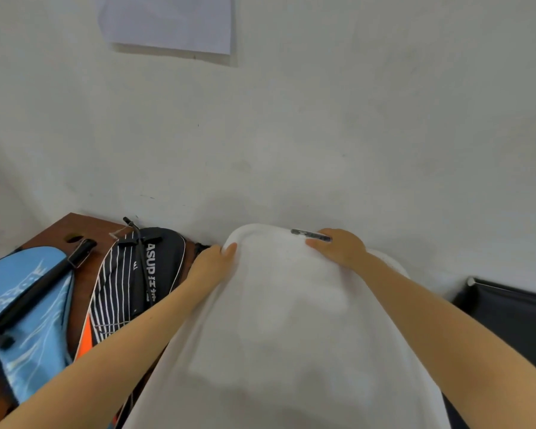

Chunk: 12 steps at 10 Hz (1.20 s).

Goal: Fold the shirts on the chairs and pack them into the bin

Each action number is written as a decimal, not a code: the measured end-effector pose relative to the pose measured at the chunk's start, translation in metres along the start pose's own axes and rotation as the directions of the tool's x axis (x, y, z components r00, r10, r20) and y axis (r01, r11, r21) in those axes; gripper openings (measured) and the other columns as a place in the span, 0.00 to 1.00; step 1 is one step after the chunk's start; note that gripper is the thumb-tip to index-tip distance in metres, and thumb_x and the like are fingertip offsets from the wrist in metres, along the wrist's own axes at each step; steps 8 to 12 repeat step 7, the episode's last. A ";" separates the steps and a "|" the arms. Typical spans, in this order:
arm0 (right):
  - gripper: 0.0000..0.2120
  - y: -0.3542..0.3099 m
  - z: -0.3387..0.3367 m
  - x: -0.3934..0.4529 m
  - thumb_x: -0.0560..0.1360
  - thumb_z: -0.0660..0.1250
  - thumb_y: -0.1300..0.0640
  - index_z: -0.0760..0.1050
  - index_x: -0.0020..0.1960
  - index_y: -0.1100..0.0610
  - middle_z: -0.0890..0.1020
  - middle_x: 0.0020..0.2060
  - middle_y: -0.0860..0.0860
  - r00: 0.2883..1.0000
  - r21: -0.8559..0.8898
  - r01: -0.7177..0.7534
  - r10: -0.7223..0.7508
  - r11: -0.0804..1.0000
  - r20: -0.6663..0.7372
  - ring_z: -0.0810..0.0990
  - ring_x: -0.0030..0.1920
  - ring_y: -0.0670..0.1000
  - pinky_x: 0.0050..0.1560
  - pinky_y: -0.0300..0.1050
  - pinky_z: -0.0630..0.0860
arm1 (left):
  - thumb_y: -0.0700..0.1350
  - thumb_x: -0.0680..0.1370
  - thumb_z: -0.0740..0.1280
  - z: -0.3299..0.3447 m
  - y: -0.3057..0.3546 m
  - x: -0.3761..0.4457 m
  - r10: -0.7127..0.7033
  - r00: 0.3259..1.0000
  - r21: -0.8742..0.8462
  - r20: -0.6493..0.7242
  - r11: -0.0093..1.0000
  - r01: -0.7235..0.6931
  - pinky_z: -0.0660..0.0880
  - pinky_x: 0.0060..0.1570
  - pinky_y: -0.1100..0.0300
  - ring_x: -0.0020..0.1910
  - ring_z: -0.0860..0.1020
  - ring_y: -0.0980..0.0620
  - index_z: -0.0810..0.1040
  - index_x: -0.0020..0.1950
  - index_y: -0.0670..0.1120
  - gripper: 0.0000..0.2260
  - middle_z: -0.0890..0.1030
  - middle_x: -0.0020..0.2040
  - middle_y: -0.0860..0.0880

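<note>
A white shirt (279,320) is spread out in front of me and reaches from the wall down to the bottom of the view. My left hand (212,261) grips its far left corner, fingers curled over the edge. At the far right corner my right hand (338,246) pinches the top edge, where a dark label or print (310,234) shows. What lies under the shirt is hidden. No bin is in view.
A black racket bag with white stripes (136,283) and a blue racket bag (22,308) lie on a brown wooden table (75,226) at the left. A black padded seat or chair (514,314) is at the right. A white wall with a paper sheet (167,23) stands close ahead.
</note>
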State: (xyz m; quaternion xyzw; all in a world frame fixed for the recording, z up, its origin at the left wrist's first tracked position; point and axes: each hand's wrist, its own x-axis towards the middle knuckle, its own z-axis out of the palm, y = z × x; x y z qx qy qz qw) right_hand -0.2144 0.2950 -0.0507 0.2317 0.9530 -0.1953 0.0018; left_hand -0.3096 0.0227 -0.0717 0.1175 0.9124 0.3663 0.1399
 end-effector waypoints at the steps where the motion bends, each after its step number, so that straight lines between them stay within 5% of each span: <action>1: 0.17 0.000 0.002 -0.005 0.77 0.60 0.36 0.77 0.51 0.48 0.81 0.44 0.46 0.997 0.001 0.000 0.000 1.000 -0.075 0.78 0.46 0.50 0.46 0.44 0.71 | 0.55 0.83 0.54 -0.002 0.003 -0.004 0.040 0.999 0.015 0.000 0.999 -0.040 0.67 0.45 0.56 0.46 0.75 0.43 0.75 0.49 0.38 0.22 0.78 0.47 0.40; 2: 0.17 -0.003 0.007 -0.011 0.78 0.60 0.38 0.79 0.53 0.48 0.82 0.46 0.47 0.992 0.002 0.011 -0.011 1.000 -0.126 0.80 0.50 0.51 0.46 0.44 0.71 | 0.53 0.83 0.53 -0.003 0.003 -0.006 0.061 0.998 0.042 -0.025 0.997 -0.060 0.62 0.37 0.53 0.39 0.70 0.44 0.64 0.32 0.42 0.23 0.72 0.34 0.45; 3: 0.16 -0.008 0.018 -0.024 0.79 0.61 0.43 0.80 0.59 0.49 0.83 0.53 0.49 0.962 0.002 0.029 -0.028 1.000 -0.271 0.80 0.55 0.53 0.56 0.47 0.71 | 0.51 0.82 0.54 -0.003 0.005 -0.009 0.054 0.997 0.021 -0.061 0.998 -0.053 0.57 0.31 0.54 0.31 0.64 0.48 0.60 0.30 0.43 0.23 0.65 0.28 0.47; 4: 0.17 -0.012 0.019 -0.033 0.79 0.63 0.47 0.78 0.63 0.54 0.82 0.57 0.51 0.963 0.045 0.014 -0.002 0.999 -0.268 0.78 0.59 0.54 0.60 0.45 0.69 | 0.51 0.81 0.56 -0.006 0.008 -0.015 0.061 0.994 0.038 -0.090 0.998 -0.058 0.58 0.30 0.54 0.29 0.63 0.48 0.60 0.30 0.43 0.22 0.64 0.28 0.46; 5: 0.11 -0.025 0.000 -0.053 0.79 0.63 0.51 0.80 0.53 0.56 0.81 0.47 0.50 0.968 0.487 0.006 0.118 0.873 -0.223 0.77 0.50 0.51 0.47 0.42 0.69 | 0.46 0.80 0.57 -0.016 0.018 -0.027 0.113 0.971 -0.033 -0.210 0.992 -0.122 0.69 0.36 0.48 0.36 0.69 0.34 0.69 0.36 0.36 0.17 0.71 0.35 0.36; 6: 0.08 -0.038 -0.036 -0.070 0.79 0.63 0.56 0.80 0.50 0.58 0.81 0.44 0.52 0.966 0.738 0.091 0.122 0.669 -0.229 0.79 0.45 0.49 0.46 0.43 0.73 | 0.46 0.83 0.54 -0.029 0.054 -0.041 0.087 0.981 -0.322 -0.172 0.937 -0.139 0.70 0.47 0.53 0.42 0.74 0.46 0.78 0.44 0.42 0.17 0.77 0.42 0.47; 7: 0.10 -0.050 -0.091 -0.118 0.80 0.61 0.57 0.80 0.44 0.57 0.81 0.37 0.50 0.932 0.784 0.266 0.058 0.561 -0.357 0.78 0.36 0.46 0.38 0.38 0.74 | 0.47 0.84 0.53 -0.052 0.120 -0.072 0.172 0.984 -0.655 -0.046 0.739 -0.160 0.72 0.41 0.61 0.35 0.75 0.52 0.80 0.43 0.45 0.19 0.78 0.40 0.47; 12: 0.10 -0.050 -0.091 -0.118 0.80 0.61 0.57 0.80 0.44 0.57 0.81 0.37 0.50 0.932 0.784 0.266 0.058 0.561 -0.357 0.78 0.36 0.46 0.38 0.38 0.74 | 0.47 0.84 0.53 -0.052 0.120 -0.072 0.172 0.984 -0.655 -0.046 0.739 -0.160 0.72 0.41 0.61 0.35 0.75 0.52 0.80 0.43 0.45 0.19 0.78 0.40 0.47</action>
